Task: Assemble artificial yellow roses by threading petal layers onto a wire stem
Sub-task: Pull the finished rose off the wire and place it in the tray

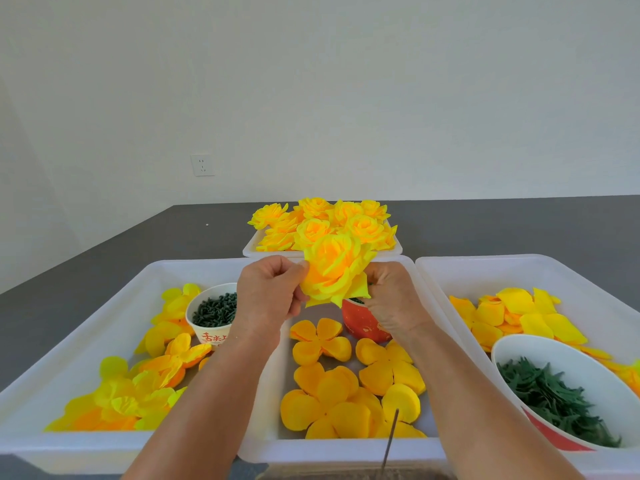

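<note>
a dark grey table (104, 258) carries four white trays. the left tray (86, 327) holds bright yellow and orange petal layers (138, 393) and a white paper cup (211, 315) filled with small dark green pieces; the cup bears red characters, only partly readable. the middle tray (332, 448) holds flat orange-yellow petal layers (346, 386), each with a small hole at its centre, and a red cup (360, 322) with faint gold print that cannot be read. the right tray (519, 271) holds loose yellow petals (512, 317) and a large bowl (540, 355), white inside and red outside, full of dark green leaf pieces (554, 400). the far tray (252, 249) is heaped with finished yellow roses (325, 221).

above the middle tray both hands hold a yellow rose (334, 271) between them. the left hand (268, 296) has its grip clamped on the rose's outer petals, thumb and fingers pinching the left edge. the right hand (391, 299) curls its grip around the rose's underside, where a bit of green shows. a thin dark wire stem (389, 441) stands at the near edge of the middle tray. a white wall socket (202, 165) sits on the wall behind.
</note>
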Available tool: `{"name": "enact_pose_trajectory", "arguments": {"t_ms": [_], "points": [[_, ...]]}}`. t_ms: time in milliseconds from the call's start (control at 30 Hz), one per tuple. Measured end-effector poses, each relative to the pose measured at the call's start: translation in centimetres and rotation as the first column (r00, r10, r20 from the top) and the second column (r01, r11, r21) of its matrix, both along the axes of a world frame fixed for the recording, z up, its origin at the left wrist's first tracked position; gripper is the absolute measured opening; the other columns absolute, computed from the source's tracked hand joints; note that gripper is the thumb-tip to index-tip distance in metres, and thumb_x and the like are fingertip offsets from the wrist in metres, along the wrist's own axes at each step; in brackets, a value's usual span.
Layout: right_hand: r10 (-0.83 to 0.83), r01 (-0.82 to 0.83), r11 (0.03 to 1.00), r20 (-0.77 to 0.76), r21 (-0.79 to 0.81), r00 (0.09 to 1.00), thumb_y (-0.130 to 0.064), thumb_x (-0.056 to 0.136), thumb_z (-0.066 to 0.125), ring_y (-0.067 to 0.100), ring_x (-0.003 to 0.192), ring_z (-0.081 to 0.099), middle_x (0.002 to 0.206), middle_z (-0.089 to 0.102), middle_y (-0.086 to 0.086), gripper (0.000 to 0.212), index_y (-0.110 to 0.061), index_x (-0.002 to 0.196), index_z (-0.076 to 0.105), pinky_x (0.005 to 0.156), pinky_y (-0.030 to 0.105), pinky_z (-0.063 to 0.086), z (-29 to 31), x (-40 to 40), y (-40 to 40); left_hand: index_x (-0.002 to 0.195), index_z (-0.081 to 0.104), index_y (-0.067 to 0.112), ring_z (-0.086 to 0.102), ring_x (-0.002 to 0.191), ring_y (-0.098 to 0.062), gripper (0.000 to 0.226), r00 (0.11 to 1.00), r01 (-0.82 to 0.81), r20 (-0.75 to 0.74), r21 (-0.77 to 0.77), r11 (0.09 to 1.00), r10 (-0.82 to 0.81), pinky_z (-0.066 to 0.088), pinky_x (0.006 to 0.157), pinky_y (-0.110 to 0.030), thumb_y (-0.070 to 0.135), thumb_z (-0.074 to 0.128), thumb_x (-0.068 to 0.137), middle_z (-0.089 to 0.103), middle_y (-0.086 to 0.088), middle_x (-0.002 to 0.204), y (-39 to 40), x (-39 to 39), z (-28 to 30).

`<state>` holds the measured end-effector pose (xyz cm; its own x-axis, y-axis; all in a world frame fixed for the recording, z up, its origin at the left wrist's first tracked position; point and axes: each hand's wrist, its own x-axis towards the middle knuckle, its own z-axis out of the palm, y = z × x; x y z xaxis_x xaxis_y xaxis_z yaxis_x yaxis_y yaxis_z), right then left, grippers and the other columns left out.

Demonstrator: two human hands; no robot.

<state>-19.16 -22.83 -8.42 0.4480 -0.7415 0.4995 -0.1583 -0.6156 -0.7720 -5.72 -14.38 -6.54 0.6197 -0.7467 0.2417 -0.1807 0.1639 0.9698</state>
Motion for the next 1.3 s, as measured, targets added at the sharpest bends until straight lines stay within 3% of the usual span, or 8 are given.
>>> {"name": "enact_pose_trajectory", "arguments": {"t_ms": [167,333,433,567,733,900,1067,1300], "points": [[-0.03,0.03,0.999,0.018,0.021,0.999,-0.006,0.085,0.066,0.012,0.078,0.059,0.084,0.067,-0.003,0.009,-0.009,0.087,0.074,0.079,0.025,0.046,-0.2,0.2,-0.1,0.059,0.057,0.005,0.041,0.032,-0.004,0.035,0.922,-0.188,0.339,-0.024,0.982,0.185,0.038,0.047,-0.02,0.022,0.06,0.09,0.051,0.005,0.038,0.0,-0.1,-0.2],[-0.117,0.11,0.991,0.085,0.082,0.99,-0.01,0.084,0.068,0.019,0.086,0.063,0.086,0.068,-0.002,0.009,-0.014,0.088,0.074,0.08,0.03,0.049,-0.7,0.3,-1.2,0.063,0.063,0.003,0.04,0.032,-0.01,0.054,0.994,-0.039,-0.096,0.037,0.999,0.043,0.029,0.032,-0.017,0.047,0.051,0.091,0.055,-0.005,0.044,-0.1,-0.1,0.3],[-0.188,0.181,0.98,0.076,0.084,0.979,-0.013,0.084,0.069,0.02,0.087,0.063,0.087,0.069,-0.001,0.008,-0.014,0.089,0.075,0.078,0.027,0.048,-1.1,0.4,-1.6,0.067,0.067,0.004,0.042,0.034,-0.012,0.053,0.984,0.132,-0.137,0.129,0.983,-0.114,0.027,0.032,-0.017,0.057,0.062,0.074,0.062,-0.008,0.054,0.0,-0.2,0.3],[-0.249,0.243,0.967,0.089,0.072,0.964,-0.01,0.082,0.07,0.011,0.075,0.058,0.077,0.063,-0.007,0.007,-0.012,0.085,0.076,0.064,0.013,0.038,-1.2,0.6,-1.7,0.07,0.067,0.008,0.045,0.039,-0.009,0.035,0.945,0.3,-0.177,0.144,0.943,-0.273,0.029,0.035,-0.017,0.04,0.075,0.057,0.069,-0.006,0.069,0.1,-0.2,0.0],[-0.233,0.229,0.972,0.098,0.049,0.968,-0.007,0.081,0.07,0.004,0.061,0.052,0.072,0.061,-0.003,0.007,-0.003,0.079,0.076,0.064,0.02,0.036,-0.8,0.8,-1.3,0.071,0.066,0.009,0.05,0.042,-0.006,0.012,0.82,0.378,-0.498,0.102,0.92,-0.282,0.031,0.034,-0.012,0.014,0.072,0.062,0.069,-0.006,0.069,-0.2,0.3,-0.2],[-0.214,0.208,0.976,0.111,0.059,0.971,-0.004,0.08,0.071,0.004,0.057,0.047,0.061,0.058,-0.009,0.008,0.0,0.075,0.074,0.066,0.022,0.033,-0.7,0.6,-1.1,0.071,0.061,0.002,0.052,0.048,-0.008,0.011,0.815,0.317,-0.507,-0.015,0.948,-0.28,0.04,0.039,-0.013,0.001,0.068,0.062,0.06,-0.004,0.056,-0.4,0.0,0.0],[-0.199,0.194,0.98,0.133,0.051,0.971,-0.008,0.082,0.069,0.019,0.078,0.059,0.087,0.072,0.012,0.009,-0.001,0.083,0.075,0.072,0.028,0.043,-0.6,0.7,-0.8,0.072,0.059,0.0,0.054,0.047,-0.008,0.017,0.801,0.313,-0.514,-0.078,0.947,-0.307,0.044,0.042,-0.014,0.003,0.069,0.058,0.059,-0.005,0.056,-0.4,-0.1,0.1],[-0.177,0.175,0.984,0.114,0.023,0.978,-0.005,0.081,0.07,0.028,0.085,0.063,0.09,0.072,0.015,0.008,0.001,0.082,0.074,0.077,0.032,0.048,-0.7,0.7,-1.1,0.073,0.056,0.002,0.05,0.038,-0.008,0.012,0.68,0.432,-0.677,0.061,0.9,-0.281,0.04,0.035,-0.013,-0.003,0.057,0.084,0.057,-0.008,0.055,-0.1,-0.2,0.4]]}}
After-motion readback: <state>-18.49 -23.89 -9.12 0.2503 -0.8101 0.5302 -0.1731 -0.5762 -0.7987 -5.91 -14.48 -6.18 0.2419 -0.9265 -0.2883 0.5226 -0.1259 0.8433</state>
